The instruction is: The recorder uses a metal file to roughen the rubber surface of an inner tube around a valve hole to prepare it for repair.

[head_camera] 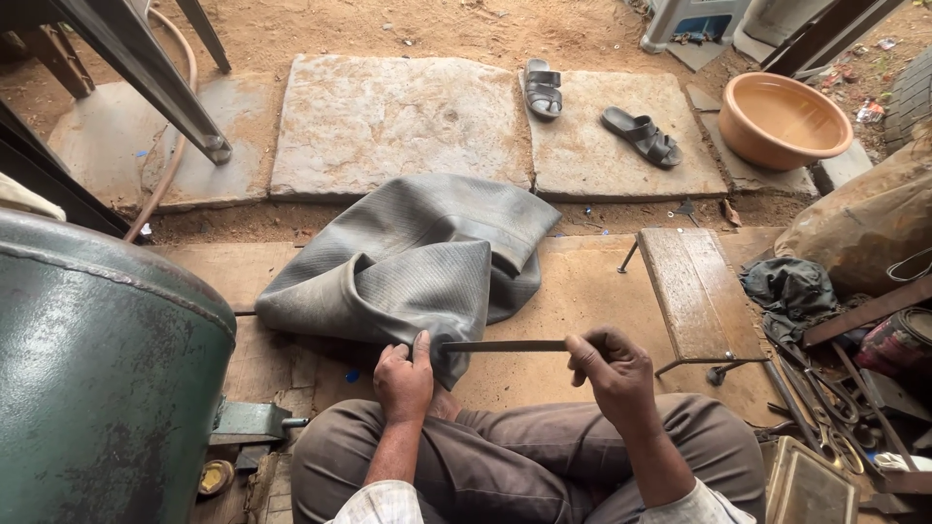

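Holding: left hand [403, 380] presses the grey rubber tube [413, 262] and pinches the flat metal file [505, 345].
Right hand [610, 369]: fist closed around the file's right end.
Tube: on the ground, near the knees.

The inner tube [413, 262] lies on the floor — the tank [102, 369] left of it, the low bench [694, 291] right. Beyond it lie stone slabs [398, 121], two sandals [592, 112] on them — the basin [782, 118] farther right.
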